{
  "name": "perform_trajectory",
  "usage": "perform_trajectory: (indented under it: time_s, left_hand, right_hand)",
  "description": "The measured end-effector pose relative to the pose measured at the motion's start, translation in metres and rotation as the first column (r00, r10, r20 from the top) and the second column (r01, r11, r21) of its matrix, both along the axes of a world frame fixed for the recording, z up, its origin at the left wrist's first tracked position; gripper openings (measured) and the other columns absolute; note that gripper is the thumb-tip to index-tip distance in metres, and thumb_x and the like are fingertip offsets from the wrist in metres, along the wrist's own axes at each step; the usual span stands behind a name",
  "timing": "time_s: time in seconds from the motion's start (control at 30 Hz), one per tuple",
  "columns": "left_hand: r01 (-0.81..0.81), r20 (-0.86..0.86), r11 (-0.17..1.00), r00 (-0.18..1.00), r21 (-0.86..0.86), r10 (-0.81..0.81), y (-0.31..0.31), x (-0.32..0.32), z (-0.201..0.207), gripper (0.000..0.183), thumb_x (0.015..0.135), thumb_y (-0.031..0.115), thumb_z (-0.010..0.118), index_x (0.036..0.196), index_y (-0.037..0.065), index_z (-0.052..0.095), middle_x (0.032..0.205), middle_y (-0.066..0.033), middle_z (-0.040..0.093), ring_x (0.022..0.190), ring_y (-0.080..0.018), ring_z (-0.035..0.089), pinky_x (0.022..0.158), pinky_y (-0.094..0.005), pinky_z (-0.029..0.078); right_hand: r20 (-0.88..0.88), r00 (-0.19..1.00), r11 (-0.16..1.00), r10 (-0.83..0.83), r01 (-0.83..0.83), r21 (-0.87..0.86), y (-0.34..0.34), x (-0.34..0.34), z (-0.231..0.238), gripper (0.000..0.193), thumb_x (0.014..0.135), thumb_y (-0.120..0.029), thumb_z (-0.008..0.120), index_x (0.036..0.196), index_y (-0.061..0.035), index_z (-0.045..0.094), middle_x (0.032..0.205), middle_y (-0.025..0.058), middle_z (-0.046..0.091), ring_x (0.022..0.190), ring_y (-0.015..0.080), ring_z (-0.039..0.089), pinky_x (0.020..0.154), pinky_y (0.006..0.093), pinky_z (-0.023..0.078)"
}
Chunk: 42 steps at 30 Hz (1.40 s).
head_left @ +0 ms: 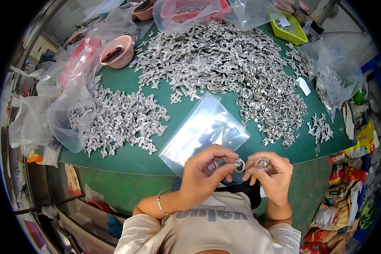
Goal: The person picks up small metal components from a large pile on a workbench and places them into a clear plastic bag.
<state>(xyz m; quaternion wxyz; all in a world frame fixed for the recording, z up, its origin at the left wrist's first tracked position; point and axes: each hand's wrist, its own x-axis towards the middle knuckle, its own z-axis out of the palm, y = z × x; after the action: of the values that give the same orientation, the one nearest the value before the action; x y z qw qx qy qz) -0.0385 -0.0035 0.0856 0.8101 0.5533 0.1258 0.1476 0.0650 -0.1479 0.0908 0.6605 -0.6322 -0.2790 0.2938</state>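
Observation:
Close to my body, just past the table's near edge, both hands are raised and nearly meeting. My left hand (205, 171) is closed, with a silvery ring-shaped metal piece in its curled fingers. A shiny metal ring (239, 165) sits at its fingertips, between the two hands. My right hand (273, 175) is closed too, its thumb and fingers round another metal ring (261, 164). Finer details of these pieces are hidden by the fingers. Beyond the hands a clear plastic bag (199, 131) lies flat. To its right is a heap of similar metal rings (273, 103).
A large heap of small grey metal castings (190, 55) covers the back of the green table (127, 165). Another heap (118, 120) lies left, a small one (320, 128) right. A pink basket (122, 57), a yellow-green basket (290, 34) and plastic bags (70, 114) stand around.

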Motion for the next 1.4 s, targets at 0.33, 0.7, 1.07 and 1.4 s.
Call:
perform_trajectory:
  time_s: [0.33,0.7,1.07,1.4]
  left_hand:
    - [-0.225,0.300,0.739,0.953,0.635,0.032,0.000,-0.002,-0.002,0.023,0.073,-0.015,0.058,0.095,-0.008,0.057,0.089,-0.0154,0.058,0.076,-0.0158,0.059,0.064,-0.0233,0.050]
    - [-0.169,0.264,0.887,0.963,0.431,0.055,-0.004,-0.004,-0.002,0.023,0.075,-0.014,0.056,0.097,-0.006,0.056,0.092,-0.0161,0.058,0.074,-0.0160,0.060,0.062,-0.0235,0.051]
    - [-0.019,0.196,0.987,0.981,0.157,-0.012,0.001,-0.002,0.001,0.016,0.080,-0.010,0.053,0.096,-0.007,0.054,0.098,-0.0182,0.054,0.073,-0.0144,0.057,0.059,-0.0229,0.051]
    - [0.047,0.083,0.998,0.996,-0.038,-0.044,0.002,-0.007,0.001,0.019,0.081,-0.005,0.056,0.100,-0.003,0.057,0.103,-0.0107,0.053,0.071,-0.0081,0.052,0.058,-0.0192,0.044]
  right_hand:
    - [-0.437,0.850,0.954,0.295,-0.235,0.187,0.002,-0.004,-0.006,0.014,0.084,0.008,0.047,0.098,0.0061,0.048,0.077,0.0062,0.049,0.051,0.0077,0.047,0.041,0.0182,0.034]
    - [0.017,0.999,0.976,-0.039,0.034,0.213,0.008,-0.019,-0.011,0.009,0.079,0.013,0.052,0.085,0.0072,0.054,0.084,0.0129,0.056,0.052,0.0066,0.047,0.043,0.0195,0.034]
    - [0.332,0.935,0.985,-0.120,0.070,0.158,0.006,-0.023,-0.012,0.013,0.071,0.012,0.062,0.080,0.0051,0.057,0.080,0.0157,0.059,0.062,0.0140,0.055,0.051,0.0223,0.043]
    - [0.574,0.800,0.985,-0.173,0.123,0.125,0.008,-0.023,-0.010,0.017,0.066,0.010,0.069,0.080,0.0040,0.061,0.081,0.0137,0.059,0.065,0.0178,0.058,0.055,0.0257,0.048]
